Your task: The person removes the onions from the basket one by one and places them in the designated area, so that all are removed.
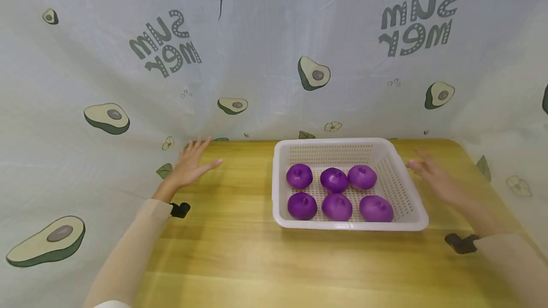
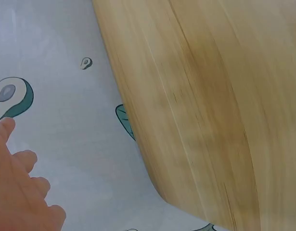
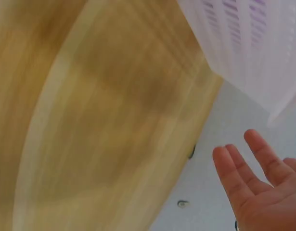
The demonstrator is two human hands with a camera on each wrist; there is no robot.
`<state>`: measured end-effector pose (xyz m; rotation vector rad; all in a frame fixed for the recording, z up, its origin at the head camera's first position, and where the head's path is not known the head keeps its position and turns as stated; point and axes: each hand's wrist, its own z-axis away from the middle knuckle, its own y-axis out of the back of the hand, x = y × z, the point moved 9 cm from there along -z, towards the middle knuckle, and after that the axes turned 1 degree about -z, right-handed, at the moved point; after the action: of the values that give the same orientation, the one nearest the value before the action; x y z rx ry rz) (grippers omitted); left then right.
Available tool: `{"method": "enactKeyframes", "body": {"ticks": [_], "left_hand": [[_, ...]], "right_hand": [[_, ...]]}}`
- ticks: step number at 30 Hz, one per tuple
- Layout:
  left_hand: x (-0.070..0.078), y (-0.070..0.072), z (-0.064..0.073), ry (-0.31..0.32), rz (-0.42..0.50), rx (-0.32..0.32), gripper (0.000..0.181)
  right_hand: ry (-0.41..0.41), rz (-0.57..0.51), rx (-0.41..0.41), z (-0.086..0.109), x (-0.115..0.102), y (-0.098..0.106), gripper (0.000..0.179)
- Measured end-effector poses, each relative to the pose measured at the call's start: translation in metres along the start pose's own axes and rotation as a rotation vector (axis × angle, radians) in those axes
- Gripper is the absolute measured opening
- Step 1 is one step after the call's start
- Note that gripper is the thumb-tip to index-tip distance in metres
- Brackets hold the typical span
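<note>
A white plastic basket (image 1: 350, 225) with slotted walls stands on the wooden table. Several round purple onions (image 1: 337, 206) lie in it in two rows. To the basket's right is my right hand (image 1: 441, 179), its thumb close to the rim. In the right wrist view, the fingers (image 3: 229, 175) are extended below a corner of the basket (image 3: 253, 82), with a gap between them. My left hand (image 1: 188, 168) hovers over the table's far left corner, fingers spread and holding nothing. The left wrist view catches part of that hand (image 2: 22, 187) at its lower left.
The wooden table (image 1: 222, 255) has rounded far corners. Behind it and along both sides hangs a pale curtain (image 1: 265, 51) printed with avocados and lettering. A dark wrist mount (image 1: 180, 210) sits on the left wrist, another dark mount (image 1: 461, 243) on the right.
</note>
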<state>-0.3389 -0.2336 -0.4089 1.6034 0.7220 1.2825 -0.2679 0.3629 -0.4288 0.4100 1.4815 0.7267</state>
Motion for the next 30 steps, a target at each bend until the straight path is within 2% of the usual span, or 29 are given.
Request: {"method": "enactKeyframes", "body": {"ticks": [7,12,16,21,24,30], "left_hand": [[0.015,-0.004,-0.002,-0.013,0.011,-0.044,0.088],[0.026,-0.008,-0.004,-0.039,0.084,-0.077,0.086],[0.039,-0.007,-0.006,-0.073,0.141,-0.084,0.085],[0.056,-0.003,-0.009,-0.120,0.162,-0.081,0.083],[0.066,-0.003,-0.011,-0.150,0.173,-0.085,0.083],[0.089,-0.001,-0.016,-0.215,0.182,-0.085,0.085]], "right_hand": [[-0.026,-0.080,0.062,0.004,-0.001,-0.015,0.069],[-0.058,-0.106,0.118,0.005,0.002,-0.021,0.069],[-0.103,-0.143,0.154,0.006,0.007,-0.025,0.074],[-0.156,-0.208,0.187,0.009,0.014,-0.029,0.074],[-0.162,-0.261,0.199,0.012,0.014,-0.032,0.071],[-0.152,-0.252,0.241,0.014,0.013,-0.031,0.067]]}}
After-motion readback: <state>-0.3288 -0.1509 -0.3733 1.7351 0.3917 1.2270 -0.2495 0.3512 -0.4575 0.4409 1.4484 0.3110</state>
